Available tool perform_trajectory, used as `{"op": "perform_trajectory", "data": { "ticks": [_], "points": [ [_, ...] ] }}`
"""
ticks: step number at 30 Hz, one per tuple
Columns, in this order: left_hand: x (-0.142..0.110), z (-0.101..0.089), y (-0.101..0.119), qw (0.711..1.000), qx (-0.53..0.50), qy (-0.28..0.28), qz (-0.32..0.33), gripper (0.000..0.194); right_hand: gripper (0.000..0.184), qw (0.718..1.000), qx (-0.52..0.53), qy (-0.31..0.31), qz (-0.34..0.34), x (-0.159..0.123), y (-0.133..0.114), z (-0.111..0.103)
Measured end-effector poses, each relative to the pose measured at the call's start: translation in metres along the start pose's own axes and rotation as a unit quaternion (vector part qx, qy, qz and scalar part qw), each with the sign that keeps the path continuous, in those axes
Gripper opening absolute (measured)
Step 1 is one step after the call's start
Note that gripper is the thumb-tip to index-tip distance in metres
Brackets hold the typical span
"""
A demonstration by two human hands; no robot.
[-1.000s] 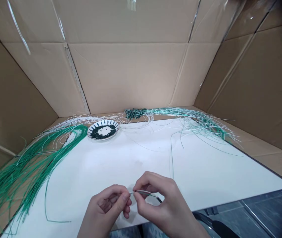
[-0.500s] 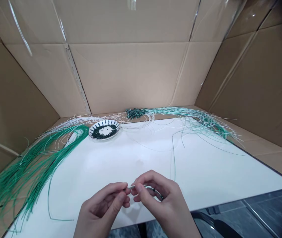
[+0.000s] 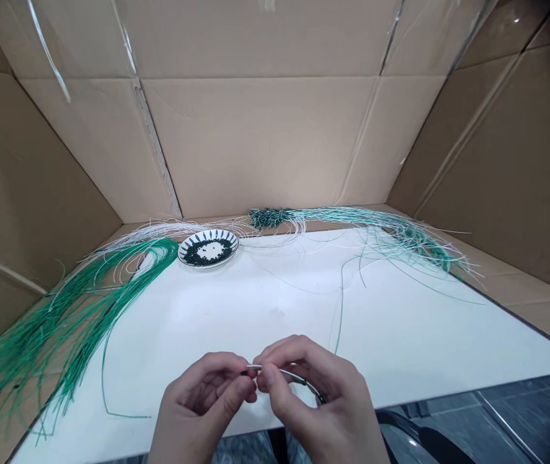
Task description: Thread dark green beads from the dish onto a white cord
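My left hand (image 3: 202, 403) and my right hand (image 3: 316, 399) meet low at the front edge of the white board (image 3: 400, 335). Both pinch a thin pale wire (image 3: 279, 372) with dark beads strung on it, which curves off to the right under my right fingers. The left fingertips close on the wire's free end, thumb and forefinger pressed together. A single green strand (image 3: 341, 303) runs from behind my right hand toward the back of the board.
A small patterned plate (image 3: 208, 247) of dark beads stands at the back left. A thick bunch of green strands (image 3: 62, 322) fans over the left side, white wires (image 3: 159, 231) behind it. Beaded green-and-white strands (image 3: 391, 235) lie at the back right. Cardboard walls (image 3: 275, 142) enclose the space.
Both hands stay pinched on the wire near the front edge; they shifted slightly, and the view tilted a little, moving the plate and strands up in the picture.
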State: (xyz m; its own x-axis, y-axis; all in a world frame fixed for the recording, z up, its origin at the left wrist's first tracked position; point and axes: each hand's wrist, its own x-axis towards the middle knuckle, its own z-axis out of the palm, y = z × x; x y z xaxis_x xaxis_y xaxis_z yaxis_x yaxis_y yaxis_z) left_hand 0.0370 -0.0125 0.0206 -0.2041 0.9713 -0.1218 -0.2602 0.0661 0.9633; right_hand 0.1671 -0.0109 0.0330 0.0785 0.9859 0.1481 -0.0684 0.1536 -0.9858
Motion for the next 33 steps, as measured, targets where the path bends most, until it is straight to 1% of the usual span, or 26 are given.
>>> {"op": "perform_trajectory", "data": {
  "ticks": [2,6,8,13,16,18,21,25,29,31,33],
  "points": [
    [0.0,-0.001,-0.001,1.0,-0.012,-0.005,-0.007,0.032,0.01,1.0,0.003,-0.004,0.003,-0.001,-0.004,0.001],
    [-0.001,0.0,0.002,0.999,-0.037,0.012,-0.003,0.034,0.012,0.999,0.042,-0.01,0.024,-0.002,-0.009,0.003],
    [-0.003,0.001,0.005,0.999,-0.036,0.011,-0.001,0.035,0.012,0.998,0.053,-0.01,0.03,-0.003,-0.011,0.004],
    [-0.003,0.0,0.006,1.0,-0.028,0.006,0.012,0.034,0.01,0.998,0.043,-0.022,0.031,-0.002,-0.012,0.003],
    [-0.002,-0.002,0.003,0.999,-0.028,0.004,0.014,0.033,0.009,0.999,0.029,-0.028,0.02,-0.001,-0.011,0.002],
    [0.0,-0.005,0.002,0.999,-0.028,-0.01,0.02,0.031,0.01,0.999,0.024,-0.031,0.014,-0.001,-0.01,0.003],
    [0.002,-0.009,0.0,0.998,-0.025,-0.051,0.024,0.025,0.009,0.999,0.017,-0.028,0.014,0.0,-0.01,0.003],
    [0.005,-0.012,-0.002,0.999,-0.02,-0.042,0.025,0.026,0.01,1.0,0.011,-0.018,0.014,-0.001,-0.013,0.004],
    [0.006,-0.015,-0.002,0.996,-0.007,-0.084,0.031,0.023,0.011,1.0,0.012,-0.016,0.016,-0.002,-0.014,0.004],
    [0.004,-0.014,-0.001,0.997,-0.002,-0.075,0.033,0.025,0.01,1.0,0.009,-0.02,0.018,-0.002,-0.013,0.004],
    [0.001,-0.011,0.001,0.998,-0.002,-0.049,0.028,0.029,0.009,1.0,0.005,-0.019,0.021,-0.002,-0.012,0.004]
  ]
}}
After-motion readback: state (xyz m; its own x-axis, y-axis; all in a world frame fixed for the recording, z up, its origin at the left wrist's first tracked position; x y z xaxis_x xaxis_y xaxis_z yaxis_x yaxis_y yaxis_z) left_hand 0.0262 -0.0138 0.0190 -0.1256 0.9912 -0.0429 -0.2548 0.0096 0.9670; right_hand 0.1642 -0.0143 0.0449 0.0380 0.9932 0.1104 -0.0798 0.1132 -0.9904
